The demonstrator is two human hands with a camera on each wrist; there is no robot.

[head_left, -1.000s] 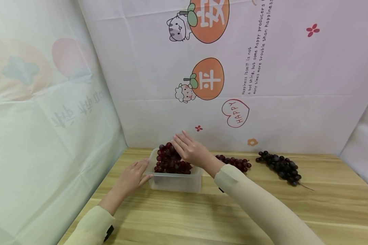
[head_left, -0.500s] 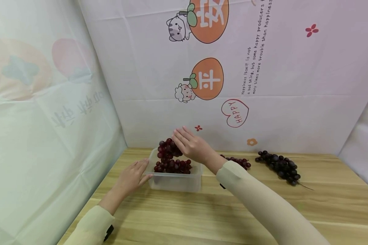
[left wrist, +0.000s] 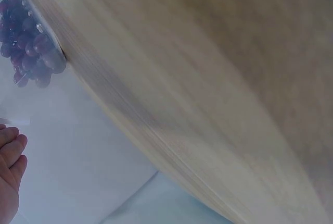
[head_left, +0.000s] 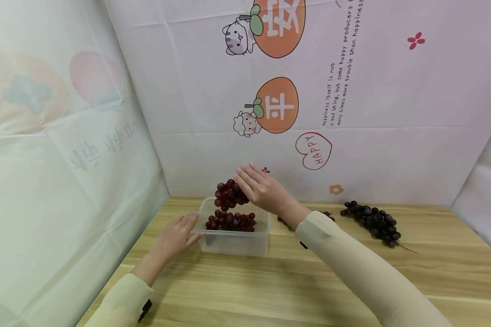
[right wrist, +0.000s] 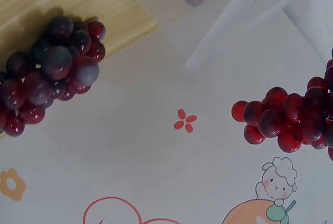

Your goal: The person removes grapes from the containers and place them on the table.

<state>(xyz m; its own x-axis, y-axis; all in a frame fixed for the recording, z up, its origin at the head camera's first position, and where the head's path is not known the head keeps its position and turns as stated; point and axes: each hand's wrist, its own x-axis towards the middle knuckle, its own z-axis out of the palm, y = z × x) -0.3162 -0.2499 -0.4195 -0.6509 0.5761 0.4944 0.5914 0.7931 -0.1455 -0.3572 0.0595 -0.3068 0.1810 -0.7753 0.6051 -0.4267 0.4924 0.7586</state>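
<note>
My right hand (head_left: 263, 190) holds a bunch of dark red grapes (head_left: 230, 196) over a clear plastic box (head_left: 233, 245). Its fingers point up and hide part of the bunch. In the right wrist view the raised grapes (right wrist: 289, 117) hang at the right edge, in front of the white backdrop. Inside the box lies another red bunch (head_left: 231, 222), also seen through the wall as grapes (left wrist: 26, 41) in the left wrist view. My left hand (head_left: 173, 238) rests at the box's left rim, fingers straight, thumb by the near corner.
On the wooden table (head_left: 245, 290), a further red bunch (right wrist: 52, 73) lies right of the box, partly hidden by my right forearm in the head view. Farther right is a black bunch (head_left: 374, 223) with a long stem. White printed cloth (head_left: 376, 150) stands behind the table.
My right hand has risen and shifted right, lifting the red bunch away from the grapes in the box. A gap now shows between the two bunches. My left hand has stayed put.
</note>
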